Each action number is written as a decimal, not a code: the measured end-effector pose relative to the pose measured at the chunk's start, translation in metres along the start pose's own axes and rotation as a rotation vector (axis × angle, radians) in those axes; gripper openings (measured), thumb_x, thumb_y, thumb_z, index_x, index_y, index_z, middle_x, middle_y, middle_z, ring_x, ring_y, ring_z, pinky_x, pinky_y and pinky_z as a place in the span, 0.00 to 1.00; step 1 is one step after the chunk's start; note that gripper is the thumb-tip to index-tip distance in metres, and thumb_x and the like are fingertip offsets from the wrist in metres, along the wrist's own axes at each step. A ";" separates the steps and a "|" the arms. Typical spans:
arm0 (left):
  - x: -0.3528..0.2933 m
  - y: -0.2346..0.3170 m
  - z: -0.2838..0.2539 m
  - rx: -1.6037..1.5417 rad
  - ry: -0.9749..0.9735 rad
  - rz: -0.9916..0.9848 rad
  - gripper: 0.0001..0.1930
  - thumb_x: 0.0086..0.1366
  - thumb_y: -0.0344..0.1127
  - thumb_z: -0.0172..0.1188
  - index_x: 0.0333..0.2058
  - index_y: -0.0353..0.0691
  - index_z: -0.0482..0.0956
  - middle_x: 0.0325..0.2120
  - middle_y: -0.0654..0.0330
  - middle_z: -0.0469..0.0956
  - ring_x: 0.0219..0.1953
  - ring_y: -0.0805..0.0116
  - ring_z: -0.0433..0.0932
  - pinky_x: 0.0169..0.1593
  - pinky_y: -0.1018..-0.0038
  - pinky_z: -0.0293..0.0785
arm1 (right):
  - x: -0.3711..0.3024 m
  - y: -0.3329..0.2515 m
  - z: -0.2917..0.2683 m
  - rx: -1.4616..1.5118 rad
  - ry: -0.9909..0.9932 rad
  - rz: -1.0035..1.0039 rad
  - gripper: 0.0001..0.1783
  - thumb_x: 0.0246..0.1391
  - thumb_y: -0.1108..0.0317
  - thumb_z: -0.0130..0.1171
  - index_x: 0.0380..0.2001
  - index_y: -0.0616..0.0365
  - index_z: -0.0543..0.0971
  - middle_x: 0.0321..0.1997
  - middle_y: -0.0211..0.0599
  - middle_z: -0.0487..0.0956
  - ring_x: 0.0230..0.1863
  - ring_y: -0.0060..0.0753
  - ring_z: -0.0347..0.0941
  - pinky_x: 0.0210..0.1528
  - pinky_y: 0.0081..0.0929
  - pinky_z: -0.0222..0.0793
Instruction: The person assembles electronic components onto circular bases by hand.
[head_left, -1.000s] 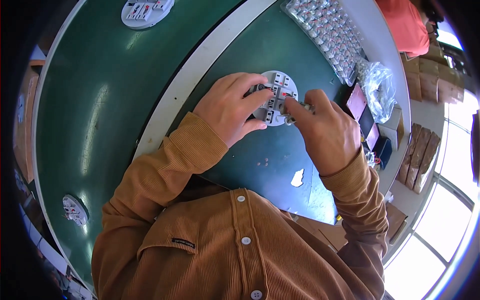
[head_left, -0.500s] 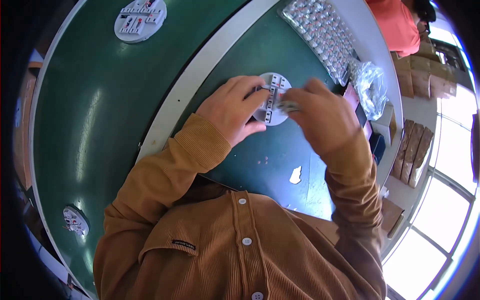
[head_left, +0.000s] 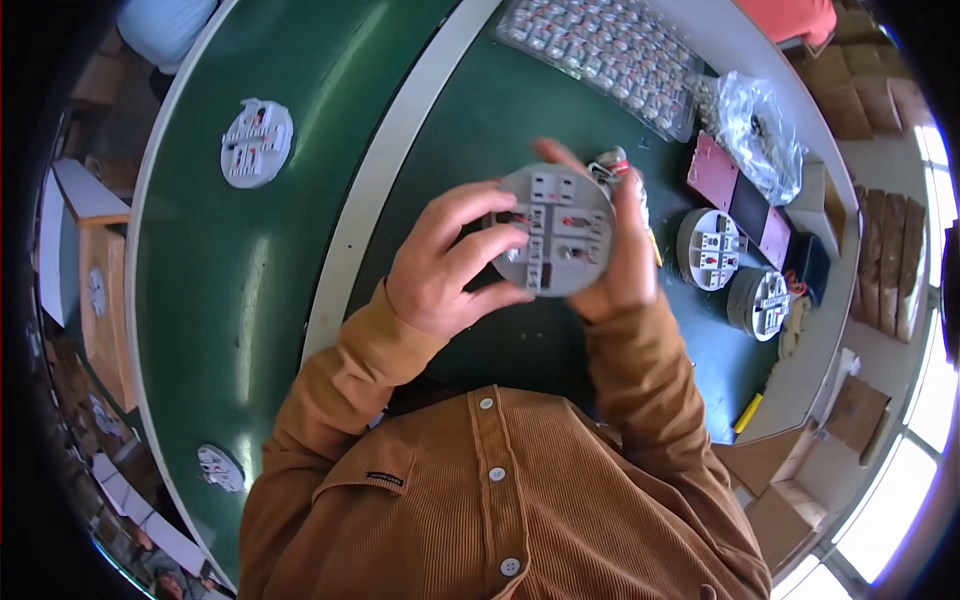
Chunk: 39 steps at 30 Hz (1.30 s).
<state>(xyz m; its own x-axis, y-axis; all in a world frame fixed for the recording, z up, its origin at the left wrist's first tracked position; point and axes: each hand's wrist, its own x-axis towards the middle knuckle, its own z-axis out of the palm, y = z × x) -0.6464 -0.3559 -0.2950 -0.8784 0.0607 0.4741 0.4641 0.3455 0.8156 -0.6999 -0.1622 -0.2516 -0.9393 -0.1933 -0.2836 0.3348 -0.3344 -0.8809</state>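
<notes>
A round pale-grey plastic base (head_left: 537, 190) is held up in front of me, its face with slotted blocks and small red parts turned toward me. My left hand (head_left: 445, 260) grips its left edge, with fingertips over the face and the thumb near the lower rim. My right hand (head_left: 628, 255) is closed round the right edge; the fingers behind the base are hidden and the hand is slightly blurred. Just beyond the right hand lies a whitish bundle with a red and silver end (head_left: 614, 160), partly covered by the hand.
A clear tray of small silvery parts (head_left: 610, 60) lies at the back, beside a clear plastic bag (head_left: 755, 135). Two stacks of round bases (head_left: 708, 250) (head_left: 762, 303) stand at right, near a yellow-handled tool (head_left: 748, 413). More bases (head_left: 256, 145) (head_left: 219, 468) sit on the green strip at left.
The round base has come up closer to me. My right hand, earlier over its face with a small greyish item in the fingers, now holds its right edge. The whole view has shifted.
</notes>
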 end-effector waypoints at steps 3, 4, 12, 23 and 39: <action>0.012 0.013 0.010 0.045 0.028 -0.026 0.24 0.49 0.29 0.80 0.46 0.40 0.82 0.51 0.58 0.78 0.49 0.55 0.79 0.56 0.63 0.78 | 0.027 0.022 -0.016 0.793 -0.525 0.327 0.47 0.74 0.28 0.36 0.75 0.58 0.63 0.70 0.58 0.74 0.64 0.54 0.76 0.65 0.52 0.76; 0.015 0.020 0.011 0.123 0.047 -0.038 0.22 0.51 0.28 0.80 0.45 0.39 0.83 0.50 0.57 0.79 0.48 0.55 0.79 0.53 0.64 0.78 | 0.030 0.026 -0.016 0.750 -0.483 0.273 0.47 0.73 0.28 0.37 0.75 0.57 0.63 0.70 0.59 0.73 0.65 0.57 0.75 0.66 0.55 0.75; 0.022 0.055 0.032 0.414 -0.018 -0.270 0.11 0.59 0.25 0.74 0.40 0.37 0.84 0.40 0.58 0.82 0.35 0.60 0.79 0.38 0.70 0.78 | 0.026 0.040 0.000 0.488 -0.287 0.071 0.45 0.71 0.29 0.42 0.74 0.54 0.64 0.70 0.62 0.73 0.69 0.66 0.72 0.67 0.61 0.73; 0.032 0.028 0.035 0.515 0.027 0.325 0.10 0.56 0.27 0.67 0.38 0.41 0.82 0.33 0.64 0.74 0.29 0.66 0.73 0.35 0.70 0.73 | 0.021 0.045 -0.004 0.581 -0.229 -0.009 0.40 0.74 0.37 0.42 0.75 0.55 0.64 0.69 0.58 0.74 0.64 0.59 0.76 0.67 0.56 0.72; 0.012 0.029 0.052 0.420 0.219 0.144 0.04 0.60 0.26 0.64 0.33 0.43 0.80 0.35 0.62 0.75 0.33 0.64 0.73 0.42 0.69 0.75 | 0.021 0.052 -0.015 0.536 -0.262 -0.030 0.40 0.75 0.37 0.39 0.77 0.52 0.62 0.71 0.58 0.74 0.67 0.65 0.74 0.69 0.60 0.70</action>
<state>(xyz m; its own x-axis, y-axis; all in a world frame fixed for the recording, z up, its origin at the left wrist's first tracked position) -0.6498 -0.2963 -0.2828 -0.7433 -0.0473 0.6673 0.4531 0.6983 0.5542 -0.7032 -0.1699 -0.3089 -0.9217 -0.3753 -0.0983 0.3640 -0.7490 -0.5537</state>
